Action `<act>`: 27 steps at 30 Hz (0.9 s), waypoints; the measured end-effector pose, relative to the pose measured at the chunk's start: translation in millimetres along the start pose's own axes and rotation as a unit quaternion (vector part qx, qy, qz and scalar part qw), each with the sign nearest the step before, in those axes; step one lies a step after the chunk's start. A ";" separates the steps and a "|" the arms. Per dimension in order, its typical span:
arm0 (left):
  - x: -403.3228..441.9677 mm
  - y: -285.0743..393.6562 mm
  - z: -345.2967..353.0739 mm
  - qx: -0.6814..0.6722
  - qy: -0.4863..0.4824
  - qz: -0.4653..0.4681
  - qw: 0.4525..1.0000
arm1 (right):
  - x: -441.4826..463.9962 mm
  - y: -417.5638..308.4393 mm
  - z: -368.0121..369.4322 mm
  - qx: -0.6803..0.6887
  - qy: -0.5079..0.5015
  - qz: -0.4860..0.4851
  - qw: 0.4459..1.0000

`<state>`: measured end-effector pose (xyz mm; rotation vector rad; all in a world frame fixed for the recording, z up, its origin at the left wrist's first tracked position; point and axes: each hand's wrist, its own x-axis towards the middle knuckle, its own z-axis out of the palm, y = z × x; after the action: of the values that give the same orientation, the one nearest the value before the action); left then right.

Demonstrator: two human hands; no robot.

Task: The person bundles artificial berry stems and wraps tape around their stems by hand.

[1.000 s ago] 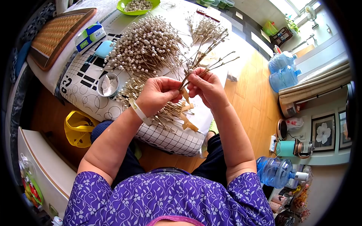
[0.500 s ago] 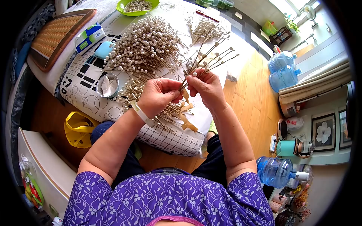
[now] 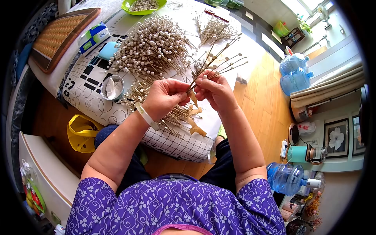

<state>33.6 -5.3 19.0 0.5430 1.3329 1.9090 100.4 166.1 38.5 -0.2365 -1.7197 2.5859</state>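
Between both hands is a branch of thin brown stems [image 3: 213, 58] with small pale buds, fanning out toward the upper right. My left hand [image 3: 166, 98] is closed in a pinch at the lower end of its stems. Higher up, the fingers of my right hand [image 3: 215, 92] are closed around the same branch, a white bud showing by the thumb. A crinkled strip of brown tape [image 3: 196, 126] hangs below the hands. Loose budded stems [image 3: 135, 94] lie under and beside my left wrist. Beyond them rises a large heap of white-budded stems [image 3: 152, 45].
A smaller bunch of stems [image 3: 214, 32] lies at the far right of the table. Left of the heap are a small tub with white tissue [image 3: 114, 88], a light-blue box [image 3: 108, 51] and a tissue pack [image 3: 94, 38]. A green bowl of buds [image 3: 143, 8] stands at the back.
My right hand has shifted very slightly on the branch, its fingers turned a little. Otherwise the hands, branch and tape stay almost in place.
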 end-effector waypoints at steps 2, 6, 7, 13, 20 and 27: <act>0.4 -1.3 -1.0 0.000 -0.006 0.002 1.000 | 1.1 1.3 0.5 -0.005 0.006 -0.001 1.000; -0.6 -5.1 1.6 0.032 0.013 0.036 0.999 | 0.5 2.3 3.8 -0.011 0.018 -0.008 1.000; -1.3 -5.9 2.5 0.040 0.025 0.052 0.998 | 0.4 2.6 3.8 -0.011 0.018 -0.008 1.000; -3.1 -5.5 -0.8 0.278 -0.002 0.207 0.938 | -2.5 -1.6 0.3 -0.018 0.012 0.018 1.000; -2.8 -7.3 3.5 0.209 0.007 0.153 0.966 | 0.4 -2.4 -0.4 -0.037 -0.014 0.015 0.999; -1.4 -6.9 1.0 0.161 -0.009 0.098 0.982 | 2.3 4.7 5.1 -0.092 0.034 -0.030 0.995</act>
<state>37.5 -4.4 13.1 0.8798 1.6409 1.8435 97.7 159.8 35.8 -0.2683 -1.9102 2.3510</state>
